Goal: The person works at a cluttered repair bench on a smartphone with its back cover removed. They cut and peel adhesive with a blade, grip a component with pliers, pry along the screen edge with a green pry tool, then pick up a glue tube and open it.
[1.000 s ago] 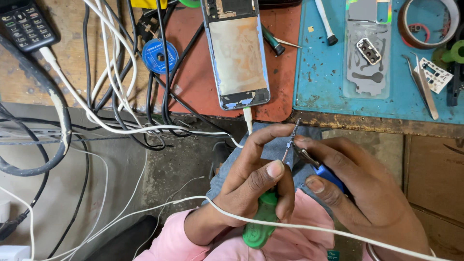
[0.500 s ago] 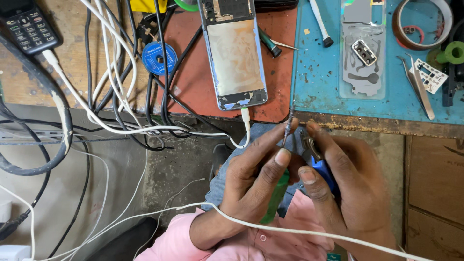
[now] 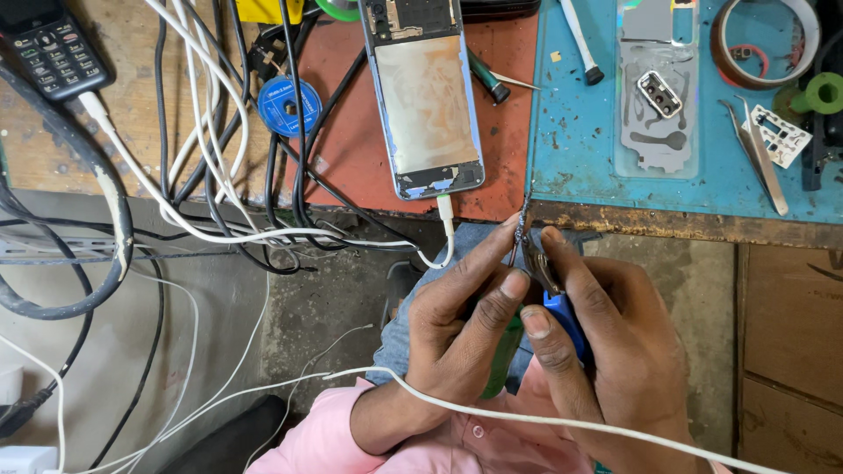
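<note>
bench: blue mat, cables | left hand and right hand grips clamped on pliers

Blue-handled cutters, green-handled tool, pink shirt, white cables tangled with black cables, rust-red mat, scuffed turquoise mat, pale-blue framed phone, blue solder spool, black keypad phone

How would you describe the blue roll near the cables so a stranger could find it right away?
Start at the opened phone lying on the reddish mat. Look just left of it, among the black and white cables. The small round blue roll lies flat there, the only blue disc in that tangle.
</note>
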The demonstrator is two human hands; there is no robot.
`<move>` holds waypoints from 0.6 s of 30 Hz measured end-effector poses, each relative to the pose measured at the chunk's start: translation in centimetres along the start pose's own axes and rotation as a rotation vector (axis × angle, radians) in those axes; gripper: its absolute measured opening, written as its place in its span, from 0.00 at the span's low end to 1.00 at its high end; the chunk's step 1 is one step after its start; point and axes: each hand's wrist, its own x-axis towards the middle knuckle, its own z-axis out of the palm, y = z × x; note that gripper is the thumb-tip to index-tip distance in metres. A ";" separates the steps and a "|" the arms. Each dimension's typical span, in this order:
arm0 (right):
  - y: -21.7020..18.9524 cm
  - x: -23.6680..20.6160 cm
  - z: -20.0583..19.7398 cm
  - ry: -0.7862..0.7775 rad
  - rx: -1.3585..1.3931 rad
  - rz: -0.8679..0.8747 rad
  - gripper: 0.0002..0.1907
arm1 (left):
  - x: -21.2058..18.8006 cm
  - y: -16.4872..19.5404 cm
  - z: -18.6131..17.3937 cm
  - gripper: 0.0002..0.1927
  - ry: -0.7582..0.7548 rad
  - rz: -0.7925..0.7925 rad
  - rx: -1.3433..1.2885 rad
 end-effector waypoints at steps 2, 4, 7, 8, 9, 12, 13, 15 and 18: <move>-0.1 0.0 0.0 -0.011 -0.017 -0.002 0.29 | 0.1 0.0 0.1 0.24 0.006 0.015 0.009; -0.2 0.0 0.0 -0.005 -0.039 -0.020 0.29 | 0.2 0.1 0.2 0.24 0.023 0.011 0.054; -0.4 -0.2 -0.2 -0.011 -0.080 -0.032 0.30 | 0.2 0.1 0.4 0.23 0.062 0.041 0.225; -0.5 -0.2 -0.2 -0.019 -0.089 -0.024 0.31 | 0.2 0.0 0.5 0.22 0.070 0.096 0.314; -0.6 -0.3 -0.2 -0.027 -0.098 -0.015 0.31 | 0.1 -0.1 0.6 0.22 0.078 0.149 0.402; -0.9 -0.4 0.1 -0.006 -0.086 -0.008 0.30 | 0.0 -0.3 0.7 0.22 0.059 0.268 0.434; -0.9 -0.3 0.2 0.009 -0.075 -0.010 0.29 | -0.1 -0.4 0.7 0.22 0.056 0.301 0.450; -0.9 -0.3 0.3 0.020 -0.078 -0.006 0.28 | -0.2 -0.4 0.6 0.23 0.055 0.313 0.476; -0.6 0.1 0.5 0.028 -0.043 -0.009 0.25 | -0.4 -0.2 0.3 0.26 0.040 0.205 0.432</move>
